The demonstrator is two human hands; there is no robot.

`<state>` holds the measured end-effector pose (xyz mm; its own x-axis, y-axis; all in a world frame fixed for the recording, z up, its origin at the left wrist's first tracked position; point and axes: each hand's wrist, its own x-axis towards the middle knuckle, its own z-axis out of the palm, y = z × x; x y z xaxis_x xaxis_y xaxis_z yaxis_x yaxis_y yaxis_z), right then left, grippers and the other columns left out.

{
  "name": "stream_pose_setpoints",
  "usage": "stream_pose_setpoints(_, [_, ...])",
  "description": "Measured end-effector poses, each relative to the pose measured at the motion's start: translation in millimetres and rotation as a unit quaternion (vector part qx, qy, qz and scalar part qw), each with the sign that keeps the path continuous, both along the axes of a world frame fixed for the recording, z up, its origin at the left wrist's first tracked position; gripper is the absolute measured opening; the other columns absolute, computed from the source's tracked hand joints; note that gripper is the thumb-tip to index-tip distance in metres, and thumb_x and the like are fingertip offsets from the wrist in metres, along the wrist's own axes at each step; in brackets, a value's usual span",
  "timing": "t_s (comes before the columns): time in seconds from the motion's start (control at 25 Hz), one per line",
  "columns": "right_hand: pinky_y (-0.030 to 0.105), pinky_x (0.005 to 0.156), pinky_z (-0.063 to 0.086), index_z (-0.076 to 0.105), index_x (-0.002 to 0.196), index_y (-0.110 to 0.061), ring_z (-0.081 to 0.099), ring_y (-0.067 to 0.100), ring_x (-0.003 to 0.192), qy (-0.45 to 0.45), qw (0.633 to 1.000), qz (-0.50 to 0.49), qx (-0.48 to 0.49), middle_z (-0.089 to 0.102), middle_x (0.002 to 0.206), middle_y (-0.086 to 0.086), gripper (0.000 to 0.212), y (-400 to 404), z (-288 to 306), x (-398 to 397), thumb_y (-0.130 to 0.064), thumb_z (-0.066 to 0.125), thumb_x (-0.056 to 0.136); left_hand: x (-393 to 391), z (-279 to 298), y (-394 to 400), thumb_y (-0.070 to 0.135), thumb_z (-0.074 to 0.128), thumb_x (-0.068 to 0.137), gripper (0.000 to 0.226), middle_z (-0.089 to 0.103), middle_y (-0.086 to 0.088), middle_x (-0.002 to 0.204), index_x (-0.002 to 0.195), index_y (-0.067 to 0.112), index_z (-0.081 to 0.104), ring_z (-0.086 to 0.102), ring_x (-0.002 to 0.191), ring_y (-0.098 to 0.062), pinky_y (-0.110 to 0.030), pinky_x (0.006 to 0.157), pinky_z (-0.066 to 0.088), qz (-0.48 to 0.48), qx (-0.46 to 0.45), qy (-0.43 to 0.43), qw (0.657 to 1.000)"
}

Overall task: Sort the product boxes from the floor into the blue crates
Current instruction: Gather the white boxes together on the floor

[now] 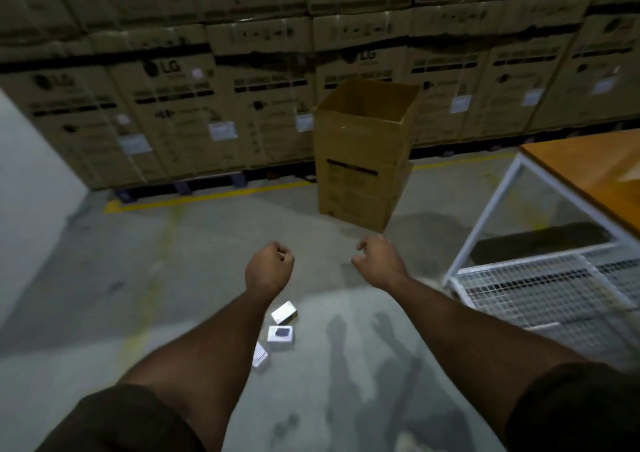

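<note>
— So, where do we have our arms?

— We hold both stretched forward and down across the middle of the frame, bare forearms running out of dark short sleeves (117,420) at the lower corners. Our left hand (269,267) sits just left of centre, knuckles up, fingers curled tight into a fist with nothing inside it. Our right hand (379,256) is just right of centre, wrist bent a little inward, fingers loosely curled and the thumb apart from them; it grasps nothing either.

— And the product boxes?

— We see three small white product boxes (280,337) on the grey floor (104,278), below our left hand and partly tucked beside that forearm. The upper one (284,312) lies tilted, the middle one shows a dark picture on its top, and the lowest one (260,354) is half hidden by our arm. Neither hand touches them.

— What else do we have around us?

— An open tall cardboard carton (360,161) stands upright in the upper middle, in front of a wall of stacked brown cartons (173,105). At the right edge we see a table with an orange top (588,174), a white frame and a wire mesh shelf (540,289) lower down. A yellow line (207,195) runs along the floor below the stacks.
</note>
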<state>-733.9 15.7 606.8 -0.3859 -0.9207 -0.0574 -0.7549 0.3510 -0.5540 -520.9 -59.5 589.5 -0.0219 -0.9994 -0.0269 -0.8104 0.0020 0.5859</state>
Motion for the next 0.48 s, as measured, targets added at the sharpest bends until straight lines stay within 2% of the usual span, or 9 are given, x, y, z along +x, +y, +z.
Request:
stream_pose_setpoints(0.16, [0.034, 0.090, 0.049, 0.063, 0.106, -0.018, 0.053, 0.027, 0.113, -0.004, 0.994, 0.093, 0.051, 0.060, 0.112, 0.009, 0.028, -44.7, -28.6, 47.6, -0.031, 0.063, 0.082, 58.5, -26.3, -8.5, 0.031, 0.057, 0.083, 0.018, 0.073, 0.000, 0.092, 0.091, 0.021, 0.070, 0.067, 0.094, -0.025, -0.028, 0.077, 0.049, 0.072, 0.034, -0.002, 0.997])
stream_pose_setpoints(0.48, [0.030, 0.092, 0.045, 0.064, 0.108, -0.018, 0.055, 0.028, 0.113, -0.023, 0.972, 0.194, 0.135, 0.059, 0.118, 0.011, 0.029, -150.2, -86.9, 96.8, -0.031, 0.063, 0.081, 128.7, -55.7, -48.0, 0.034, 0.058, 0.083, 0.012, 0.073, 0.005, 0.092, 0.084, 0.025, 0.066, 0.067, 0.092, -0.020, -0.027, 0.078, 0.050, 0.196, 0.105, -0.035, 0.974])
